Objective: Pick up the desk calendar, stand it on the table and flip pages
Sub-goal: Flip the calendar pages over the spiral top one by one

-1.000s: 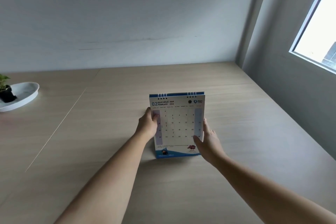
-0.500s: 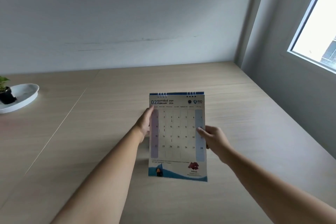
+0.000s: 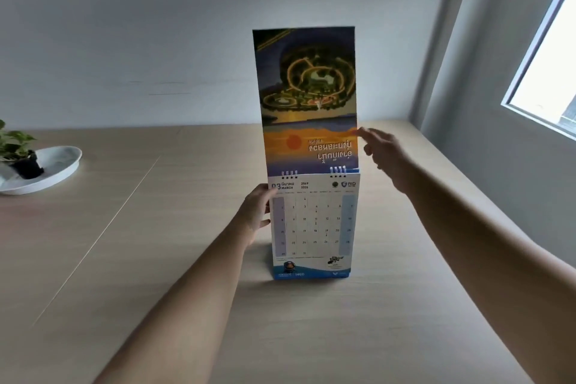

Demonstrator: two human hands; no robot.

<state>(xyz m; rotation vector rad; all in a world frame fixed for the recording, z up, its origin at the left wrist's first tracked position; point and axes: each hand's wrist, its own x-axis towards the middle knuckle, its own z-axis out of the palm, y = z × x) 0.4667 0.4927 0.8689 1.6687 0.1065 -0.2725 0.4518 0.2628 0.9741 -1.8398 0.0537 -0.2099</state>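
The desk calendar [image 3: 312, 229] stands upright on the wooden table [image 3: 149, 259], showing its March page. One page [image 3: 307, 87] is lifted straight up above the spiral binding, and its picture side faces me upside down. My left hand [image 3: 257, 212] grips the calendar's left edge just below the binding. My right hand [image 3: 383, 154] is at the raised page's right edge with fingers apart, and only the fingertips touch the paper.
A white dish [image 3: 56, 165] with a small potted plant [image 3: 15, 146] sits at the table's far left. A grey wall runs along the back and right, with a window [image 3: 548, 72] at the upper right.
The February page has swung up from the front to vertical, uncovering March. My right hand rose with it from the page's lower right side. The left hand kept its hold.
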